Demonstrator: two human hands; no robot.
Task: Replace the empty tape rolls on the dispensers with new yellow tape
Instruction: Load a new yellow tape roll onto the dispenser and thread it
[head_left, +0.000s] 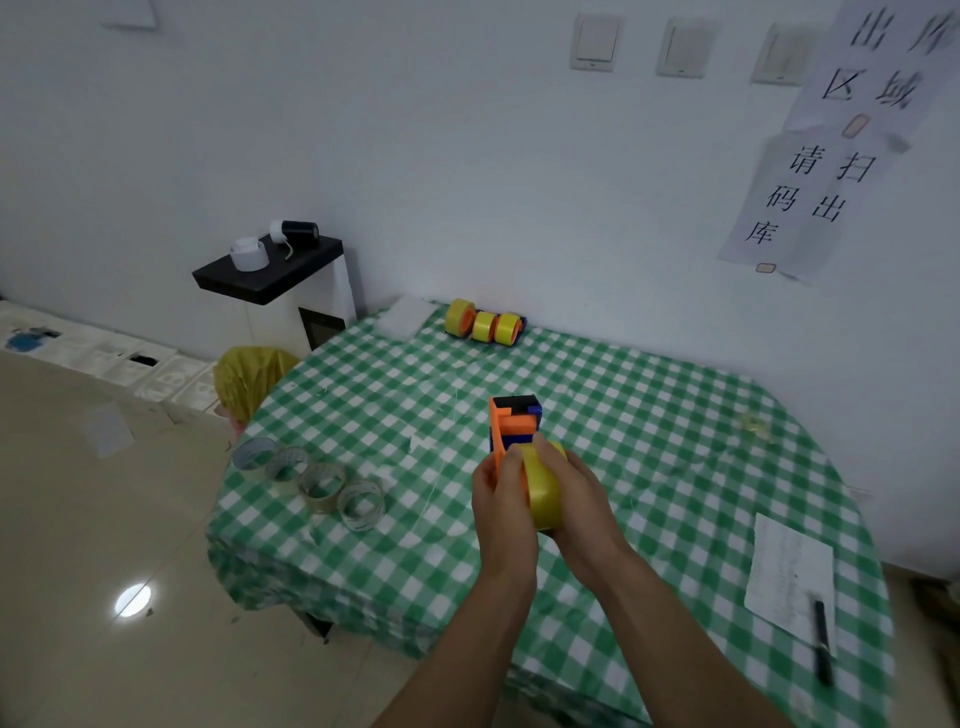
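An orange and blue tape dispenser (511, 423) is held above the green checked table (649, 426). A yellow tape roll (543, 493) sits at its near end, between my hands. My left hand (501, 499) grips the dispenser's orange side. My right hand (576, 488) wraps the yellow roll from the right, thumb on top. Three dispensers loaded with yellow tape (484, 322) stand in a row at the table's far edge. Several empty tape cores (311, 480) lie along the table's left edge.
A sheet of paper (789, 571) and a black pen (822, 642) lie at the right front of the table. A crumpled clear scrap (756, 423) lies far right. A black-topped white stand (275, 270) with rolls and a yellow bag (249, 379) are left of the table.
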